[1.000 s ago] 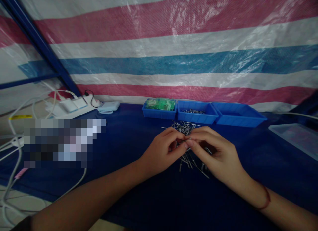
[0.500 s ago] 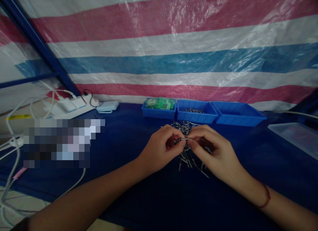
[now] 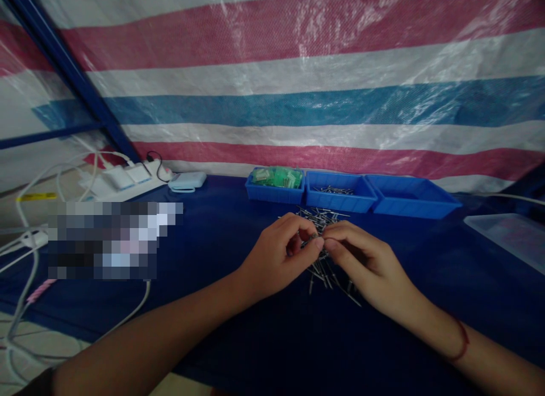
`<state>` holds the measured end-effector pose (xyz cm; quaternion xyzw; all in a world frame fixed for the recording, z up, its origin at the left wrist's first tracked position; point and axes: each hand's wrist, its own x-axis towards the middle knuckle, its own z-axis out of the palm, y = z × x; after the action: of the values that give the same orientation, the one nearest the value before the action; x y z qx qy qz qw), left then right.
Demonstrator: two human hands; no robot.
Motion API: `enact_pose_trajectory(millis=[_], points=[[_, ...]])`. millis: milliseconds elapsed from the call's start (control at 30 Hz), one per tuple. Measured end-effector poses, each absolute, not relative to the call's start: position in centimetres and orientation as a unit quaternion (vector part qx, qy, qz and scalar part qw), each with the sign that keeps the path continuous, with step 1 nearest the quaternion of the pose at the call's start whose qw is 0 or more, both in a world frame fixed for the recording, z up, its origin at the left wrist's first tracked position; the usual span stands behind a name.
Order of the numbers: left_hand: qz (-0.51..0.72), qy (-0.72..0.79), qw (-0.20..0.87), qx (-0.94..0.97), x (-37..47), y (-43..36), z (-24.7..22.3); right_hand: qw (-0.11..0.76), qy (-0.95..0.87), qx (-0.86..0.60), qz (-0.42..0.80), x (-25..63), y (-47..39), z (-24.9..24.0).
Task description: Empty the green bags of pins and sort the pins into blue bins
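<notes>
Head view: left hand (image 3: pixel 276 251) pinches a thin silver metal pin (image 3: pixel 314 235), right hand (image 3: pixel 370 265) bunched close, hold unclear; some pins sit in middle blue plastic bin (image 3: pixel 340 202), bigger loose pile (image 3: pixel 323 215) left.

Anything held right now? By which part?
Left hand pinches a small metal piece between thumb and fingers; right hand is beside it, grip unclear. Fingers hide most of it: which part can't be told.

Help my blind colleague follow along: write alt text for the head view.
Left hand and right hand sit close together over a pile of metal pins on a table; anything held is hard to see. Behind: three bins and a striped sheet.
</notes>
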<state>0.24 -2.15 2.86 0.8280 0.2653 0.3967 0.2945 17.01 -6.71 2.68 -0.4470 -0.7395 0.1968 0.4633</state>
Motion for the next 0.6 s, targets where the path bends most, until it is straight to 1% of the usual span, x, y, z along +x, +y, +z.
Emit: enact_pose_trajectory(millis=[333,600], points=[[0.376,0.274,0.292,0.836,0.48,-2.08,2.77,0.457,-0.720,-0.488,0.186,17.09,-6.49,2.73],[0.374,0.284,0.301,0.830,0.41,-1.90,2.34,0.460,-0.719,-0.488,0.182,17.57,-6.43,2.49]])
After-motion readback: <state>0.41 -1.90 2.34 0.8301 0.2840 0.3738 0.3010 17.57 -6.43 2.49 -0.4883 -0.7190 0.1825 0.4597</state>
